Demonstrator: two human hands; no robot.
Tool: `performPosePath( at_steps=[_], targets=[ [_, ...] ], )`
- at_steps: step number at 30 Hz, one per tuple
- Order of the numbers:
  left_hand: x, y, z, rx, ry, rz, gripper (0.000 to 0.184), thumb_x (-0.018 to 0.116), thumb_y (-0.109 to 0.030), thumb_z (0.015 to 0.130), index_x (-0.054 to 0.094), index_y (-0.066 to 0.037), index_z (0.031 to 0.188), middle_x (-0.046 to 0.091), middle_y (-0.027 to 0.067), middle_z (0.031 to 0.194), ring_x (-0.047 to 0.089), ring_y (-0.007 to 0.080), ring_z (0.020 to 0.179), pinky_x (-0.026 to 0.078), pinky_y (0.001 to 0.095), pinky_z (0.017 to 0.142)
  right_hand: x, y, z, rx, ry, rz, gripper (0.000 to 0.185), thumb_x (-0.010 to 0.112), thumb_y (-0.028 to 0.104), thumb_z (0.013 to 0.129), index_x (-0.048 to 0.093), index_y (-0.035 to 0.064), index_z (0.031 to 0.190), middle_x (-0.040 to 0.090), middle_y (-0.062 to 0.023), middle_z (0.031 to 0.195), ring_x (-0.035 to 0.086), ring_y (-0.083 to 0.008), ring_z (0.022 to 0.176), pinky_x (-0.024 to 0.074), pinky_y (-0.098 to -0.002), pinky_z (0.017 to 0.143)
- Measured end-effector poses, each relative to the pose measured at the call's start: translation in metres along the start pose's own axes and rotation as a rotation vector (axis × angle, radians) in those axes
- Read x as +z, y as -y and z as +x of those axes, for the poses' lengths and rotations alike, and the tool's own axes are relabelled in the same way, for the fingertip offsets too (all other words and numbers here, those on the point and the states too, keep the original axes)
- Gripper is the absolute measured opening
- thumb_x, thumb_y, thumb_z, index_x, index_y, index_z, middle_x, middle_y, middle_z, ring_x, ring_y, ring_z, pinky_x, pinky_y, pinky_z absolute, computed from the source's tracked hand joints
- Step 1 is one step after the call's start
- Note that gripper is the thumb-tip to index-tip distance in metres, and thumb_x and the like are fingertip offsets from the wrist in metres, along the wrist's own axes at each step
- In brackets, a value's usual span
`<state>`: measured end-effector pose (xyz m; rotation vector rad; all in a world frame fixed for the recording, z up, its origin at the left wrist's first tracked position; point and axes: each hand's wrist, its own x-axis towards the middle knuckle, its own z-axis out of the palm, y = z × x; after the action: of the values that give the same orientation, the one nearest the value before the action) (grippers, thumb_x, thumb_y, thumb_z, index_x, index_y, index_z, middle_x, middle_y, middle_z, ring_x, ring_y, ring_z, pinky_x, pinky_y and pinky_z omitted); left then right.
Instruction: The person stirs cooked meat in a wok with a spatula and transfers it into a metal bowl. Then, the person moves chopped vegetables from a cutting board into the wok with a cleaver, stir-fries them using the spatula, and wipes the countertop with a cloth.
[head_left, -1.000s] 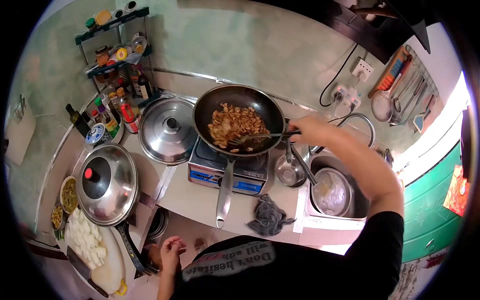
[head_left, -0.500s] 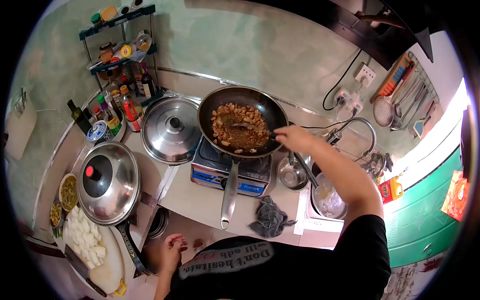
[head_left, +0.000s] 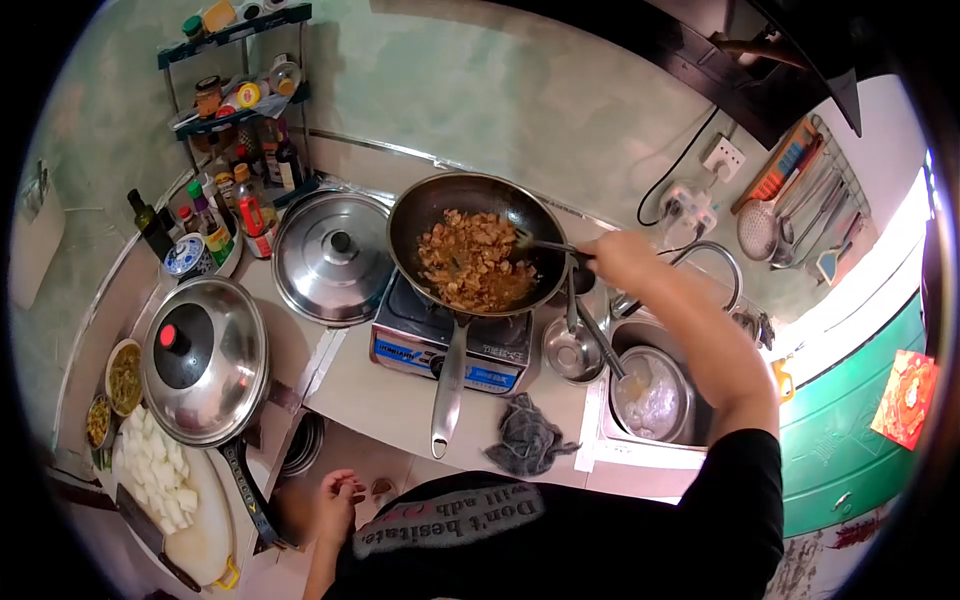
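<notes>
My right hand [head_left: 618,258] is closed around the handle of a spatula [head_left: 548,245], whose head dips into the brown minced food [head_left: 475,255] in the dark frying pan [head_left: 410,205]. Sauce and food partly hide that head. The pan sits on a portable gas stove [head_left: 400,355], its long metal handle pointing toward me. Down by my body, my left hand [head_left: 338,497] hangs away from everything, its fingers loosely bent and apart, with nothing in them.
Left of the stove lie a steel lid [head_left: 310,275] and a lidded pan [head_left: 225,390]. A cutting board [head_left: 205,550] bears white chopped pieces and a knife [head_left: 150,530]. A grey cloth [head_left: 530,435], a steel bowl [head_left: 572,355] and a sink [head_left: 705,425] are to the right.
My right hand has moved right and upward with the spatula, whose head now shows at the food's right edge. The food is spread differently. The view has shifted slightly; my left hand stays low.
</notes>
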<state>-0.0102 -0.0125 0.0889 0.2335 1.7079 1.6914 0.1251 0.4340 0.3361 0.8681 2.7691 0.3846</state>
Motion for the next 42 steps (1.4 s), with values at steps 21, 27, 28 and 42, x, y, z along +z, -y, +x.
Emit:
performPosePath(
  at_steps=[21, 27, 28, 42],
  targets=[
    [-0.004, -0.003, -0.012, 0.038, 0.010, 0.016, 0.013, 0.047, -0.010, 0.084, 0.047, -0.007, 0.097, 0.053, 0.0062, 0.088, 0.054, 0.0159, 0.074, 0.045, 0.0270, 0.063, 0.013, 0.032, 0.006, 0.111, 0.165, 1.036, 0.030, 0.051, 0.022, 0.080, 0.056, 0.0059, 0.106, 0.059, -0.0076, 0.077, 0.053, -0.0158, 0.056, 0.0442, -0.0283, 0.054],
    [-0.005, 0.002, -0.021, -0.062, -0.135, -0.053, 0.013, 0.047, -0.011, 0.085, 0.046, -0.007, 0.097, 0.053, 0.0059, 0.087, 0.054, 0.0154, 0.073, 0.044, 0.0259, 0.063, 0.004, 0.019, 0.024, 0.159, 0.058, 0.945, 0.030, 0.049, 0.022, 0.083, 0.055, 0.0074, 0.109, 0.056, -0.0049, 0.067, 0.050, -0.0124, 0.055, 0.0417, -0.0263, 0.052],
    [-0.003, 0.001, -0.022, -0.055, -0.142, -0.066, 0.013, 0.047, -0.011, 0.085, 0.047, -0.007, 0.096, 0.053, 0.0060, 0.087, 0.054, 0.0153, 0.073, 0.044, 0.0259, 0.063, 0.005, 0.021, 0.026, 0.148, 0.012, 0.874, 0.031, 0.048, 0.023, 0.083, 0.054, 0.0076, 0.110, 0.056, -0.0060, 0.066, 0.052, -0.0144, 0.058, 0.0424, -0.0280, 0.054],
    [-0.011, 0.016, -0.008, -0.015, -0.045, -0.028, 0.013, 0.046, -0.008, 0.084, 0.049, -0.004, 0.096, 0.054, 0.0068, 0.087, 0.056, 0.0152, 0.072, 0.046, 0.0252, 0.060, -0.044, -0.010, -0.054, 0.124, 0.003, 0.357, 0.028, 0.058, 0.023, 0.073, 0.062, 0.0110, 0.098, 0.060, -0.0141, 0.091, 0.058, -0.0275, 0.081, 0.0442, -0.0340, 0.072]
  ],
)
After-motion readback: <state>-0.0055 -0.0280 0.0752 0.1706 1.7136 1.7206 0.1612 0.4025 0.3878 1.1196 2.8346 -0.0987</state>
